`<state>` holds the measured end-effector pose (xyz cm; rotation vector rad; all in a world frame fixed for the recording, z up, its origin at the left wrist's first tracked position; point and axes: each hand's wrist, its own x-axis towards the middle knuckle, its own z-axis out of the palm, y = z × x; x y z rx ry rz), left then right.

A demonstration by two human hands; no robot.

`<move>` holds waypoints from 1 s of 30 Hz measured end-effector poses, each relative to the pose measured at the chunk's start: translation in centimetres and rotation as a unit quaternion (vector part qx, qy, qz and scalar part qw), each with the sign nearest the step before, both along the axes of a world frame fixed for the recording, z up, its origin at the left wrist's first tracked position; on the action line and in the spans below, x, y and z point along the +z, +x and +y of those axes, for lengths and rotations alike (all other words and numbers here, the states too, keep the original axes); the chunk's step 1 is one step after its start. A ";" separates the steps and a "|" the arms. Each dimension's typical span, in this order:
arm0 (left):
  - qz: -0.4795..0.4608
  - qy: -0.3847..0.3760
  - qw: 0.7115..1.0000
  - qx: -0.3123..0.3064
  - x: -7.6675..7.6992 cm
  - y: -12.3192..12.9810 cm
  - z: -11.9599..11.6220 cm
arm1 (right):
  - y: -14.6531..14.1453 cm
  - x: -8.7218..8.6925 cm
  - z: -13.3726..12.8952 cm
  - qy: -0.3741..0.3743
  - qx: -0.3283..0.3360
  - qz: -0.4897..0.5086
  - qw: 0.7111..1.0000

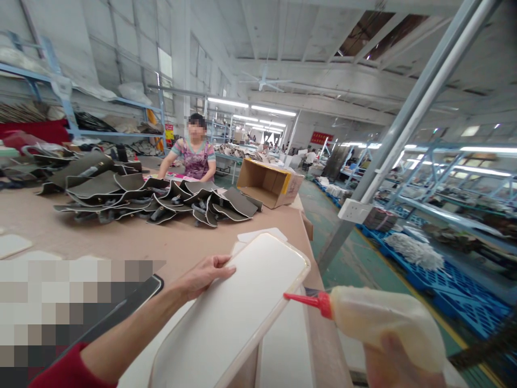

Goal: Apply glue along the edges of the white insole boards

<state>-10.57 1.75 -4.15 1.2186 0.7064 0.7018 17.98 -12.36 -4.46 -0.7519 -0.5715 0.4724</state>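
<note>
My left hand grips the left edge of a white panel with rounded corners, thumb on top, holding it tilted above the table. Wrapped in my right hand is a translucent squeeze bottle of yellowish liquid, its red nozzle pointing left. The nozzle tip meets the panel's right edge, or lies just over it. A shiny line of glue runs along the far edge and upper right corner. Under the panel lie more white panels, partly hidden.
A heap of dark grey pieces with pale edges covers the table's far side. Behind it a co-worker stands. An open cardboard box sits at the far right corner. A slanting metal post with a socket rises beside the table.
</note>
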 end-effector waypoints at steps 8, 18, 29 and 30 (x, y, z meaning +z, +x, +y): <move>0.002 -0.005 1.000 0.007 0.0 0.4 0.2 | 0.4 -0.9 0.0 -0.013 0.027 0.028 0.999; 0.015 -0.025 0.999 0.024 -0.7 0.9 0.7 | -1.7 1.1 -0.2 -0.038 0.015 0.059 0.997; 0.047 -0.032 0.997 0.047 0.2 1.9 1.2 | -2.1 1.1 -0.3 -0.084 -0.003 0.080 0.993; 0.050 -0.032 0.997 0.050 0.2 1.9 1.2 | -2.1 0.9 -0.2 -0.080 0.000 0.073 0.994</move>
